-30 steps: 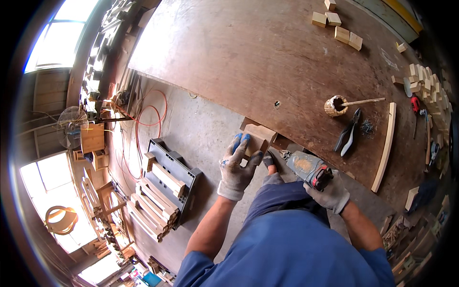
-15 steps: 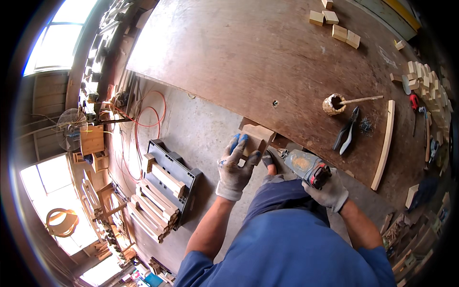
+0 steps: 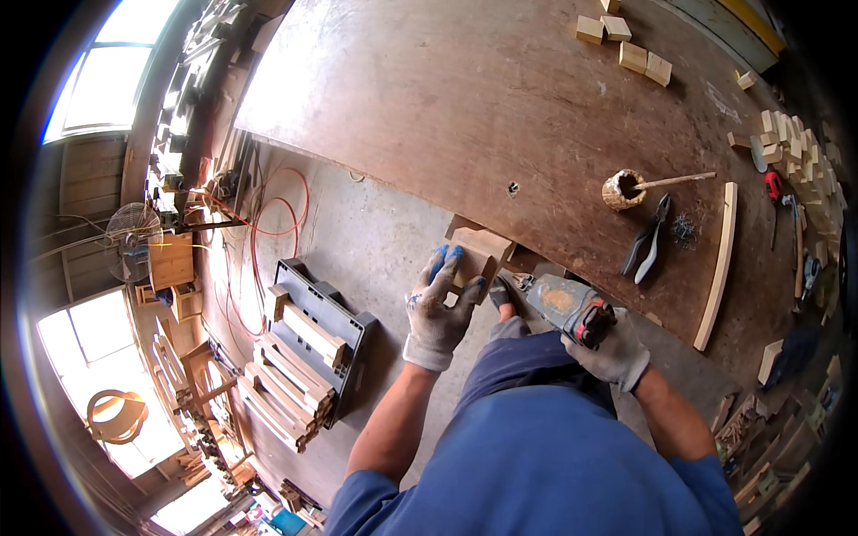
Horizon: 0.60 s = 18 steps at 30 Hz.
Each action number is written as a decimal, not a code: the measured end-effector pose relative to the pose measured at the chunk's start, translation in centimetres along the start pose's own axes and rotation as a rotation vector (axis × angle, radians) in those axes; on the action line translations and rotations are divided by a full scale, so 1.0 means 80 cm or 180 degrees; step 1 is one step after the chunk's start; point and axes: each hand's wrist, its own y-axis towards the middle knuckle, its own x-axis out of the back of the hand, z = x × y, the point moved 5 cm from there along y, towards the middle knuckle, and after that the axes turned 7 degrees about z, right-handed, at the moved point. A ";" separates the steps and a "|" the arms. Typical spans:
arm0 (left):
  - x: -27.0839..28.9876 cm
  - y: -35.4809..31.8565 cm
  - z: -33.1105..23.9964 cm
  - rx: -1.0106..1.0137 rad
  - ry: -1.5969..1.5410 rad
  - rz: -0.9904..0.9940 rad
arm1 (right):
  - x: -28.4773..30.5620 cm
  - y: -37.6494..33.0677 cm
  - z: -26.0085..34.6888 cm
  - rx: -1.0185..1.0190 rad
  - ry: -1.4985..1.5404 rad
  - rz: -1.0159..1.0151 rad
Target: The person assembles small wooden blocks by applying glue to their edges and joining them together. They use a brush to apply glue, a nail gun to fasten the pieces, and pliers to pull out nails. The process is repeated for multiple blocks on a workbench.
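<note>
In a grey glove with blue-stained fingertips, my left hand [image 3: 439, 313] grips a pale wooden block [image 3: 483, 243] beside the bench's near edge. The fingers lie over its left side, with the thumb at its near end. My gloved right hand [image 3: 617, 355] is closed round a worn grey handheld power tool [image 3: 559, 297], red and black at its rear. Its narrow metal front points left toward the block, apart from it. The tool's handle is hidden under its body and my hand, so its exact kind does not show.
On the brown workbench [image 3: 402, 98] lie pliers [image 3: 647, 241], a pot [image 3: 620, 190] with a stick in it, small nails or screws [image 3: 684, 230], a curved wooden strip [image 3: 719, 268] and several wood blocks. Left on the floor, a black crate [image 3: 357, 335] has wooden pieces [image 3: 286, 393] against it.
The power tool in my right hand has moved slightly left, closer to the block. My left hand keeps its hold on the block, nearly unmoved.
</note>
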 end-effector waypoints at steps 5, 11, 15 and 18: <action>-0.001 0.000 0.001 -0.0016 0.0006 -0.0009 | 0.000 0.003 0.006 0.0077 -0.0036 0.0017; -0.001 -0.001 0.003 0.0002 -0.0018 0.0021 | -0.008 0.002 -0.003 -0.0166 0.0021 0.0077; -0.002 -0.001 0.003 0.0008 -0.0015 0.0013 | -0.009 0.003 -0.003 -0.0001 -0.0251 0.0180; -0.003 -0.001 0.003 0.0009 0.0012 0.0014 | -0.009 0.004 -0.002 -0.0021 -0.0225 0.0125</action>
